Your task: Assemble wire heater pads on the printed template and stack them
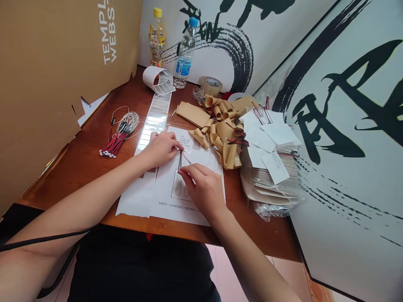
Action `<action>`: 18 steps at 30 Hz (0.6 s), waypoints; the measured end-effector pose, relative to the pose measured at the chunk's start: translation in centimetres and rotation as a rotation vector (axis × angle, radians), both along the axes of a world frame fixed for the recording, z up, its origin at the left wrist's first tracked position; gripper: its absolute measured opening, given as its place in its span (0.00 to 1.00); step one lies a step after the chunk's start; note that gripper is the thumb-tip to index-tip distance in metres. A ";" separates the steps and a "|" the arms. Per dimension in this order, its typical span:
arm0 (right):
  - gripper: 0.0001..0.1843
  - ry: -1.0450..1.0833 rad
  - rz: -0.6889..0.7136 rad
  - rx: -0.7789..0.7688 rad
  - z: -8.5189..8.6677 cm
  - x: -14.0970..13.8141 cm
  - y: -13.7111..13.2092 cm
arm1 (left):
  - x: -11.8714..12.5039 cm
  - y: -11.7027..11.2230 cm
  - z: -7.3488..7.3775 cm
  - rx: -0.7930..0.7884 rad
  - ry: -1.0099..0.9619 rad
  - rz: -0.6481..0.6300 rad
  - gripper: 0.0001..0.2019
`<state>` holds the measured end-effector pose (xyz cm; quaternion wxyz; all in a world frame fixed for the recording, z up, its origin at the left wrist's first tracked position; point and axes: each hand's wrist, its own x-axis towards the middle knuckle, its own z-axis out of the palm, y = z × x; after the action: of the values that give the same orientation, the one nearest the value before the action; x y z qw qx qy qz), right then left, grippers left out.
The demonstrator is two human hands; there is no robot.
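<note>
Over a printed white sheet (pixel 163 193), both my hands work on a thin red-and-black wire lead (pixel 185 156). My left hand (pixel 162 147) pinches its far end, near the sheet's small print. Closer to me, my right hand (pixel 201 182) closes thumb and fingertips on the lead's near end, above a printed box outline. The black and red strands part slightly between the hands. Whatever sits inside the fingertips is hidden. A bundle of similar leads (pixel 119 132), with white connectors and coiled pale wire, lies left of my left hand.
A strip of silver labels (pixel 154 117) runs back to its curled roll. Brown paper pieces (pixel 225 134) lie beside a plastic-wrapped stack of white cards (pixel 272 159) at right. Two bottles (pixel 185 54) and a tape roll (pixel 211 86) stand behind. A cardboard panel (pixel 63 63) borders the left.
</note>
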<state>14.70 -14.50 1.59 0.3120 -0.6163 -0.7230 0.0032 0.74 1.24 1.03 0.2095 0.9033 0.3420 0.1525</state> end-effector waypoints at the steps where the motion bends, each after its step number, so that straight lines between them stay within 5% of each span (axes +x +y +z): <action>1: 0.13 0.004 0.004 0.000 -0.1 0.0 0.0 | 0.0 -0.1 0.1 -0.005 -0.005 0.008 0.17; 18: 0.11 0.096 0.023 0.023 -0.9 0.1 0.2 | 0.4 -0.2 -0.1 -0.077 -0.069 0.142 0.05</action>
<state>14.78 -14.33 0.72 0.3535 -0.6036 -0.7141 0.0281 1.13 1.00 0.92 0.2444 0.8622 0.4035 0.1845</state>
